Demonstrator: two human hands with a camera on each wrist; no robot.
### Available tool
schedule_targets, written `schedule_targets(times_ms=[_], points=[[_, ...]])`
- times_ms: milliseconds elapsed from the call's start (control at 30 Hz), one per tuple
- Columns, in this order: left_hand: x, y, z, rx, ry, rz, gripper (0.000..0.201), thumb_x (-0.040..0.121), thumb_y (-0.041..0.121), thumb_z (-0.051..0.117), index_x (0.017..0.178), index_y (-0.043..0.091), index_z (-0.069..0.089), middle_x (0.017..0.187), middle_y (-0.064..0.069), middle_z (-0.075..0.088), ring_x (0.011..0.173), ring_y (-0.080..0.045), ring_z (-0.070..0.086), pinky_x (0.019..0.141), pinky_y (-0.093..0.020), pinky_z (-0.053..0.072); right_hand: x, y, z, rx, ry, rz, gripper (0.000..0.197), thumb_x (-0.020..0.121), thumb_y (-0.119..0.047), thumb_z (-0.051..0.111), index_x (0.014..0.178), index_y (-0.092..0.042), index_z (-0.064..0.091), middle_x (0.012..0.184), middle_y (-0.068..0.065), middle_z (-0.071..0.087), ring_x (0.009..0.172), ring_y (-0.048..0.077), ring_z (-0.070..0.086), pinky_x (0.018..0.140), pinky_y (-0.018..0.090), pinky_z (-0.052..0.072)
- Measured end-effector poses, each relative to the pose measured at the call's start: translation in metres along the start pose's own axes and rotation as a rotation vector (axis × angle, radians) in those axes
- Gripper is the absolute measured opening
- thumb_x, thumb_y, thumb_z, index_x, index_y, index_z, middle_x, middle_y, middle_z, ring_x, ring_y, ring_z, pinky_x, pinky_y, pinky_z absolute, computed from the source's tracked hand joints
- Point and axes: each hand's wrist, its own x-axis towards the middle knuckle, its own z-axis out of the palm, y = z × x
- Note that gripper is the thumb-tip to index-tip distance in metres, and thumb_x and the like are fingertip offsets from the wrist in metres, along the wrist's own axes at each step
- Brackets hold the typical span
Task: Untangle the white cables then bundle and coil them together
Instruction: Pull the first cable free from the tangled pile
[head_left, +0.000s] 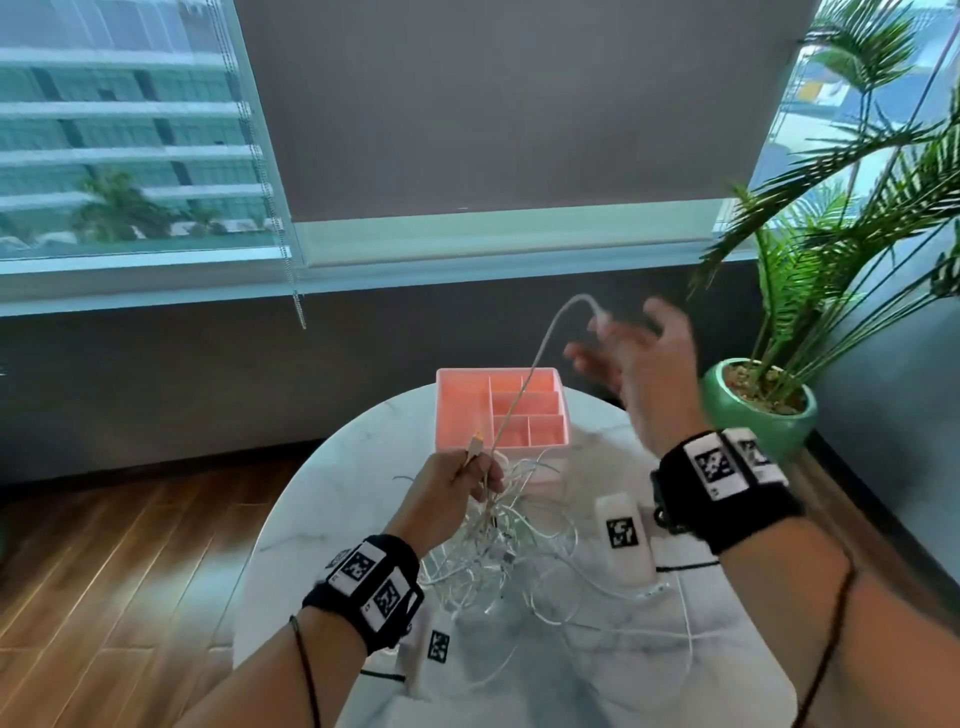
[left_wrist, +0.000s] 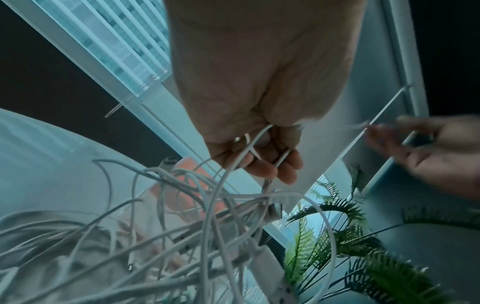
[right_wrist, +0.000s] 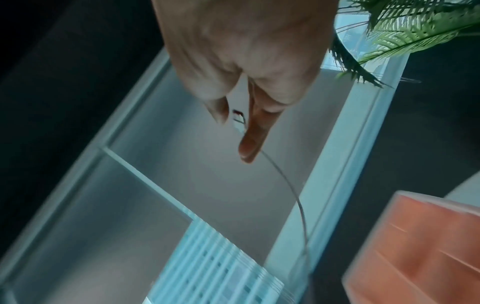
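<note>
From the head view, the left hand (head_left: 457, 488) grips a bunch of white cables (head_left: 498, 551) above the marble table (head_left: 322, 519), a connector (head_left: 475, 447) poking up from its fist. One strand (head_left: 535, 364) runs up and away, over the pink organiser (head_left: 457, 410), to the raised right hand (head_left: 639, 358), which pinches its far end.

The left wrist view shows fingers (left_wrist: 262, 170) curled round several strands, the tangle (left_wrist: 182, 226) hanging below.

In the right wrist view, thumb and forefinger (right_wrist: 252, 139) pinch the strand's plug; it trails back toward the left hand.

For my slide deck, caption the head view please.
Left hand grips tangled white cables over a marble table while right hand draws one cable end upward.
</note>
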Motion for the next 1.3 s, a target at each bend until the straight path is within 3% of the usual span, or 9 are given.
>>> schedule_targets(times_ms=[100,333,533,767,867,967,1033,1133,1300], points=[[0.006,0.016,0.002,-0.038,0.06,0.031,0.031,0.105,0.005,0.045,0.083,0.005,0.067,0.074,-0.004,0.069,0.056,-0.001,0.056,0.056,-0.011,0.039,-0.024,0.055,-0.002,-0.433,-0.235,0.136,0.048,0.092,-0.013,0.069,0.133,-0.005,0.047,0.104,0.014,0.071,0.088,0.033,0.074,0.082,0.051,0.06],[0.01,0.022,-0.008,0.029,0.163,0.006,0.031,0.106,0.012,0.044,0.085,0.013,0.067,0.073,0.0,0.073,0.069,-0.014,0.068,0.056,-0.024,0.047,-0.055,0.115,0.003,-0.897,-0.576,-0.007,0.009,0.082,-0.024,0.077,0.084,-0.023,0.068,0.084,-0.008,0.072,0.078,-0.003,0.065,0.074,0.02,0.05],[0.011,0.045,-0.035,-0.125,0.372,-0.041,0.027,0.106,0.013,0.04,0.093,0.005,0.062,0.076,-0.006,0.067,0.064,-0.024,0.07,0.044,-0.025,0.041,-0.064,0.139,-0.044,-1.165,-0.854,0.086,0.019,0.087,-0.019,0.073,0.073,-0.02,0.06,0.064,-0.012,0.056,0.056,-0.003,0.052,0.06,0.011,0.039],[0.016,0.056,-0.046,-0.126,0.353,-0.002,0.028,0.106,0.012,0.039,0.099,-0.003,0.062,0.082,-0.011,0.069,0.07,-0.025,0.071,0.047,-0.026,0.046,-0.057,0.164,-0.106,-1.411,-0.673,0.225,0.015,0.076,-0.011,0.069,0.068,-0.023,0.063,0.074,-0.008,0.068,0.074,0.01,0.065,0.067,0.018,0.049],[0.013,0.054,-0.033,-0.181,0.293,0.022,0.029,0.108,0.015,0.039,0.096,-0.001,0.061,0.079,-0.01,0.068,0.072,-0.031,0.072,0.054,-0.029,0.05,-0.047,0.158,-0.101,-1.451,-0.722,0.244,0.013,0.077,-0.015,0.066,0.074,-0.027,0.068,0.084,-0.005,0.073,0.082,0.013,0.068,0.079,0.028,0.055],[0.012,0.057,-0.024,-0.2,0.241,0.043,0.03,0.108,0.019,0.04,0.097,0.0,0.061,0.08,-0.01,0.07,0.073,-0.035,0.073,0.059,-0.034,0.053,-0.038,0.138,-0.072,-1.329,-0.741,0.139,0.019,0.082,-0.019,0.064,0.099,-0.024,0.071,0.098,-0.007,0.07,0.09,0.009,0.065,0.084,0.024,0.052],[0.013,0.061,-0.02,-0.208,0.224,0.06,0.031,0.108,0.021,0.041,0.096,0.001,0.061,0.082,-0.013,0.069,0.074,-0.038,0.073,0.058,-0.034,0.053,-0.035,0.123,-0.045,-1.16,-0.673,-0.006,0.02,0.085,-0.018,0.065,0.104,-0.022,0.068,0.1,-0.011,0.066,0.086,0.004,0.062,0.08,0.021,0.05],[0.014,0.07,-0.018,-0.233,0.224,0.107,0.032,0.108,0.023,0.041,0.095,0.001,0.061,0.082,-0.013,0.068,0.072,-0.039,0.073,0.057,-0.035,0.054,-0.037,0.117,-0.013,-1.07,-0.795,-0.104,0.025,0.088,-0.024,0.071,0.112,-0.018,0.068,0.103,-0.008,0.067,0.082,0.003,0.061,0.08,0.02,0.052],[0.014,0.081,-0.022,-0.247,0.231,0.17,0.03,0.109,0.02,0.04,0.096,0.002,0.061,0.081,-0.01,0.069,0.072,-0.04,0.073,0.055,-0.033,0.055,-0.044,0.146,-0.012,-1.084,-0.833,-0.055,0.005,0.089,-0.022,0.068,0.088,-0.019,0.072,0.079,-0.012,0.062,0.076,0.012,0.062,0.074,0.028,0.046]])
